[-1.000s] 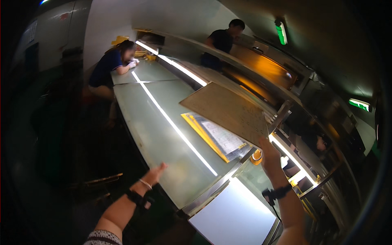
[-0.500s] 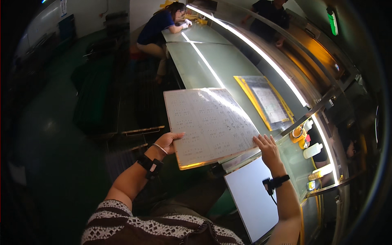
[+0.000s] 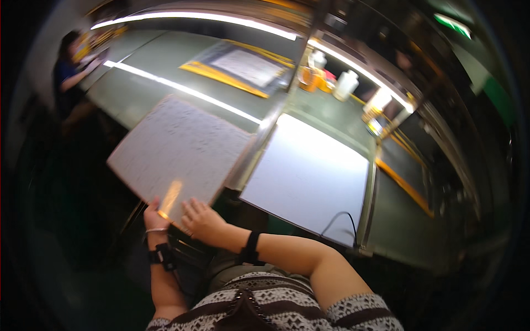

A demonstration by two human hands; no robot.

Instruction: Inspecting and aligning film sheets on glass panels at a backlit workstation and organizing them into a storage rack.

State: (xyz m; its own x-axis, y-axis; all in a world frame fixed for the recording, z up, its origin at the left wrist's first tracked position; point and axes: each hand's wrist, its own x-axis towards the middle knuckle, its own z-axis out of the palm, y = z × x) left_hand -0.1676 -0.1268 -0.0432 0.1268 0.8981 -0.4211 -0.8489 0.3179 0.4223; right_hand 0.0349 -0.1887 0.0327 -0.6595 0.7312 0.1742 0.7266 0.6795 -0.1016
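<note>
A thin whitish panel (image 3: pixel 179 146) with rows of small dark marks and copper-coloured edges lies tilted in front of me, its far part over the green worktop. An orange-gold shine crosses its near corner. My left hand (image 3: pixel 155 215) grips that near corner, thumb side up, part of its fingers hidden under the panel. My right hand (image 3: pixel 205 222) lies along the near edge, just right of the left one, with fingers spread and stretched over the panel's surface. To its right a bright white light board (image 3: pixel 309 174) is set at the bench.
On the green worktop (image 3: pixel 138 88) lies a yellow-framed screen (image 3: pixel 243 66). White bottles (image 3: pixel 346 85) and orange tubs (image 3: pixel 309 79) stand behind the light board. Another yellow-edged frame (image 3: pixel 406 171) is at right. A co-worker (image 3: pixel 72 71) sits at the far left. A lamp (image 3: pixel 193 19) spans the back.
My view has turned right. The panel has turned and moved left of the light board. My right hand has shifted from its right edge to the near edge, close to my left hand.
</note>
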